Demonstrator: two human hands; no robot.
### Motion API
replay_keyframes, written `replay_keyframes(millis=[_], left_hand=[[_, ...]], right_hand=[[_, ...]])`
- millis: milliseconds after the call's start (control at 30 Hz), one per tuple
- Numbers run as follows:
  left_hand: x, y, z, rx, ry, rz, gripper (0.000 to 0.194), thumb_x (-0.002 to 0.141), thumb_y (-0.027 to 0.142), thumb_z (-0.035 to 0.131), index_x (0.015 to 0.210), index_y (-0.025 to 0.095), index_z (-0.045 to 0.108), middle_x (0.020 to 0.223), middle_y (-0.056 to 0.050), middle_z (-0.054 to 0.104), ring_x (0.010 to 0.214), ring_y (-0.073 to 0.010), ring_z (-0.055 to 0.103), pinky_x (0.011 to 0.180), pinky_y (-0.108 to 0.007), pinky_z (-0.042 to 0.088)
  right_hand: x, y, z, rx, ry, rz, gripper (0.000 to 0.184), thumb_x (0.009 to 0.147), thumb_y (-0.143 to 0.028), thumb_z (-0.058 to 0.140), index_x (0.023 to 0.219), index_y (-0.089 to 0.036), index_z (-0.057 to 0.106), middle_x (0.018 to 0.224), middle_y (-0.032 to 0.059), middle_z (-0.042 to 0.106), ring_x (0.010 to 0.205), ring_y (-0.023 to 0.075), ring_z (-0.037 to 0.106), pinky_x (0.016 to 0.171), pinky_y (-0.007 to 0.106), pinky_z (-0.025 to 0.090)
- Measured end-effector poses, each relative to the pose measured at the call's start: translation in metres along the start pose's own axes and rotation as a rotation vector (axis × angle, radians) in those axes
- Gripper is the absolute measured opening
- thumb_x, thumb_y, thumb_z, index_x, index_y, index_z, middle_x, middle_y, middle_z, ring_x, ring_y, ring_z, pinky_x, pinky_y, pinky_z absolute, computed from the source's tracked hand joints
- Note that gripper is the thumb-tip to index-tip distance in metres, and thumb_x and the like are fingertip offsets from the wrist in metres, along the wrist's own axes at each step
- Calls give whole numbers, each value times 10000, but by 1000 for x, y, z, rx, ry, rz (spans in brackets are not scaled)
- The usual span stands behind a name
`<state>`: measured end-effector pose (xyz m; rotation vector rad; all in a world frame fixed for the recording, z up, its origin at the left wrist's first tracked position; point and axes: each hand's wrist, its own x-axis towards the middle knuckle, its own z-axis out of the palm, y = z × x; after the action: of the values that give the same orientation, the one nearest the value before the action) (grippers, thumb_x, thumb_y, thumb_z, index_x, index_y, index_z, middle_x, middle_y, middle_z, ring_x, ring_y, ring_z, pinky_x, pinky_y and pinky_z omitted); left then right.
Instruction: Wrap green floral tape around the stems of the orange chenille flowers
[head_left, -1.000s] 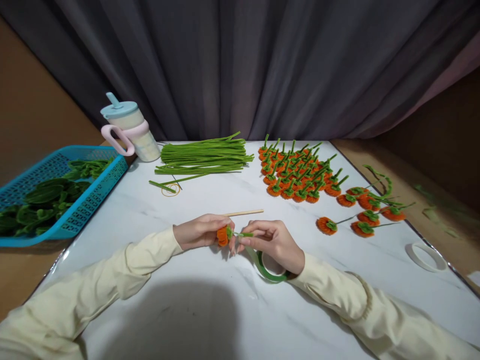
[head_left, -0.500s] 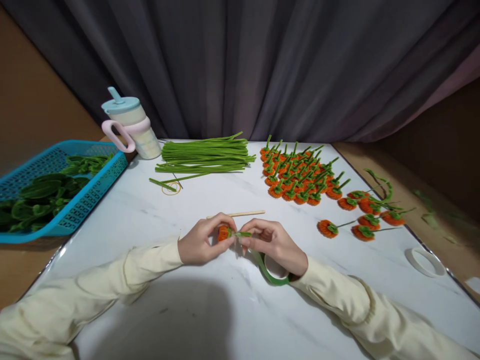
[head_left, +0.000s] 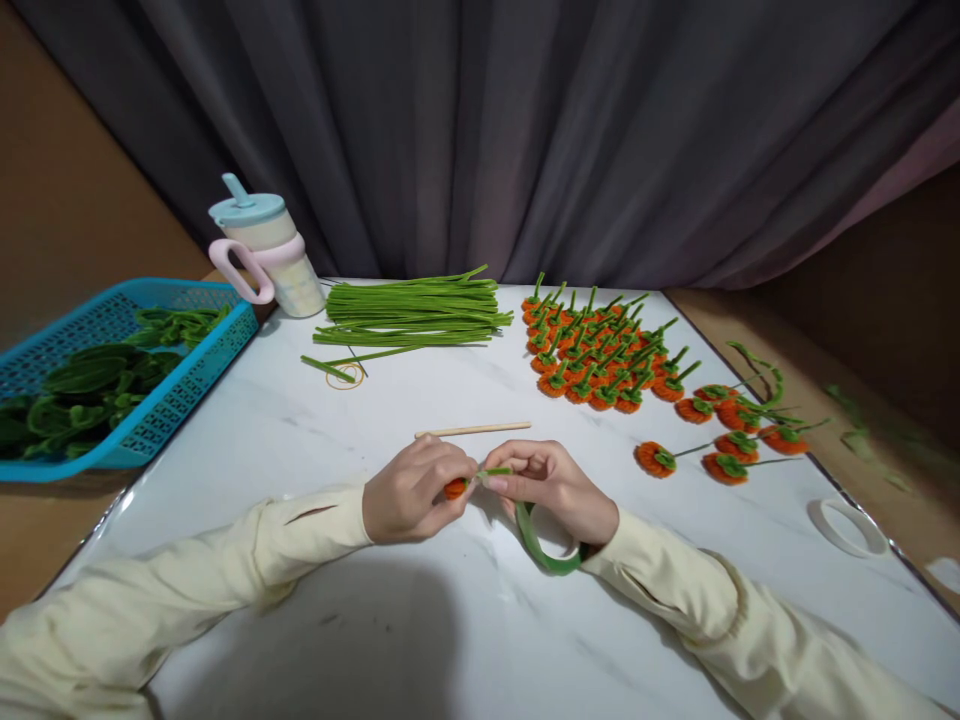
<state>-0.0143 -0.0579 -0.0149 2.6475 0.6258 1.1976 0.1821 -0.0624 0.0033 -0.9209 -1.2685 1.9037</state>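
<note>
My left hand (head_left: 416, 488) is closed around a small fuzzy orange pipe-cleaner persimmon (head_left: 455, 488), its fingers covering most of it. The green stem (head_left: 497, 471) points right, toward my right hand (head_left: 562, 488). Thumb and forefinger of that hand pinch the stem together with a pale strip of tape. Under the right palm hangs or rests a roll of green floral tape (head_left: 551, 566); which of the two, I cannot tell. Just beyond the hands lies a thin wooden stick (head_left: 484, 429).
Green pipe cleaners (head_left: 412, 312) lie bundled at the back, beside a lidded tumbler (head_left: 279, 255). Rows of orange persimmons (head_left: 592, 350) stand at the back right, with several wire-stemmed ones (head_left: 656, 459) nearer. A blue basket (head_left: 180, 385) holds green leaves; a white tape ring (head_left: 847, 527) lies right.
My left hand has rolled over the orange persimmon, hiding more of it. My right hand keeps its pinch at the stem, barely shifting. The view has moved slightly.
</note>
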Motion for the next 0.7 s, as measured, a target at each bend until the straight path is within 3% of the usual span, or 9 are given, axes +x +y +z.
replay_keyframes(millis=[267, 467, 567, 700], left_hand=[[-1, 1, -1, -32, 0, -38, 271, 803, 72, 514, 1035, 200, 454, 825, -54, 650, 732, -172, 602, 698, -308, 417], [-6, 4, 1, -229, -51, -341, 177, 814, 135, 527, 951, 200, 435, 827, -40, 601, 708, -141, 548, 654, -261, 437], [-5, 7, -1, -405, -92, -500, 170, 825, 165, 522, 923, 204, 389, 806, -18, 584, 628, -104, 531, 603, -227, 438], [2, 9, -5, -566, -112, -610, 210, 806, 169, 547, 876, 205, 352, 771, -12, 598, 641, -108, 537, 627, -242, 438]], right_hand=[[0, 2, 1, -82, 14, -32, 302, 695, -381, 741, 798, -120, 628, 504, -30, 540, 440, 78, 459, 446, 211, 358], [-1, 8, 4, -368, 111, -175, 262, 782, -393, 644, 788, -134, 609, 502, -35, 502, 435, 79, 421, 447, 216, 344], [-4, 10, 4, -635, 151, -353, 187, 841, -312, 574, 801, -138, 627, 558, -15, 518, 460, 85, 421, 465, 221, 351], [-5, 11, 3, -979, 162, -771, 154, 888, -169, 467, 859, -140, 615, 615, 16, 512, 567, 128, 458, 551, 256, 389]])
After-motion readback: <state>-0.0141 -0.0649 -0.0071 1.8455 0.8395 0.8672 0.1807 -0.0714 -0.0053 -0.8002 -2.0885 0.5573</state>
